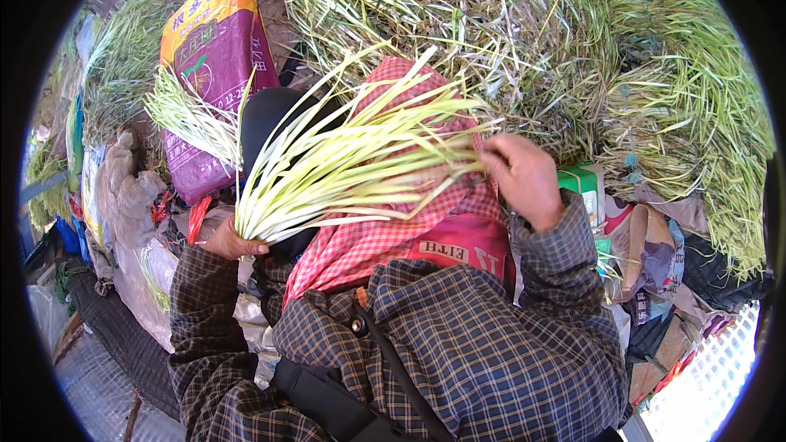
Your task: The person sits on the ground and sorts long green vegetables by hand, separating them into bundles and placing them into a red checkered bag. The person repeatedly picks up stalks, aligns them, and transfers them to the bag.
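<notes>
A loose bunch of pale yellow-green leaves, probably garlic chives [344,159], fans out to the right above my lap. My left hand [236,240] is closed around its white lower ends. At the far tips, my right hand [522,175] has its fingers curled and pinches some leaf ends. Slight blur there hides exactly which ones. Under the bunch, a red-and-white checked cloth [344,252] covers my lap, with a red printed fabric piece [457,245] beside it. A smaller bunch of similar leaves [196,116] rests left of my knee, against a purple-and-orange sack.
The purple-and-orange printed sack [215,61] stands at the front left. Large heaps of cut leaves [466,12] lie ahead, and tied bundles [675,104] are stacked at the right. A green-and-white box [580,181] sits beyond my right wrist. Red plastic strips [198,218] lie near my left hand.
</notes>
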Available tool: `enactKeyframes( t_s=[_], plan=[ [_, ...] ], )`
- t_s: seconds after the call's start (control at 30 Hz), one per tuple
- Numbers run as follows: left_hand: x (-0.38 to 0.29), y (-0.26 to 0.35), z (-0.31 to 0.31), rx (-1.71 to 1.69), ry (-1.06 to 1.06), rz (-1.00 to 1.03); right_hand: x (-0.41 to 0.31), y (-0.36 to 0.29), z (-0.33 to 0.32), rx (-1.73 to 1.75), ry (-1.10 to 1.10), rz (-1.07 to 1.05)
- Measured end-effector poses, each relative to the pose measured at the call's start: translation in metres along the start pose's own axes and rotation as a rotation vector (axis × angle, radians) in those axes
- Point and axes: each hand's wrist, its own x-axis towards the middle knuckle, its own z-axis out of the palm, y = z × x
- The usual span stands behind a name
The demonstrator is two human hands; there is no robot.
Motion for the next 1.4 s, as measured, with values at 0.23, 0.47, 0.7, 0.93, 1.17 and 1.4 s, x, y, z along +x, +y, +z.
enactKeyframes(
  t_s=[0.23, 0.47, 0.7, 0.93, 1.17, 1.4],
  plan=[
    [0.0, 0.002, 0.001, 0.063, -0.007, 0.011, 0.035, -0.019, 0.008, 0.072, 0.179, -0.156],
    [0.002, 0.007, 0.014, 0.002, -0.004, 0.099, 0.047, -0.031, 0.037, 0.156, 0.045, -0.177],
    [0.001, 0.001, 0.008, 0.111, 0.04, 0.088, 0.047, -0.041, 0.037, 0.344, -0.066, -0.084],
    [-0.003, 0.009, 0.02, 0.171, 0.097, 0.056, 0.058, -0.009, 0.044, -0.097, 0.192, -0.064],
    [-0.005, 0.013, 0.024, 0.172, 0.105, 0.062, 0.059, 0.025, -0.009, -0.098, 0.132, 0.119],
    [-0.001, 0.02, 0.027, 0.19, 0.082, 0.04, 0.049, -0.04, 0.014, 0.093, -0.13, -0.181]
  ],
)
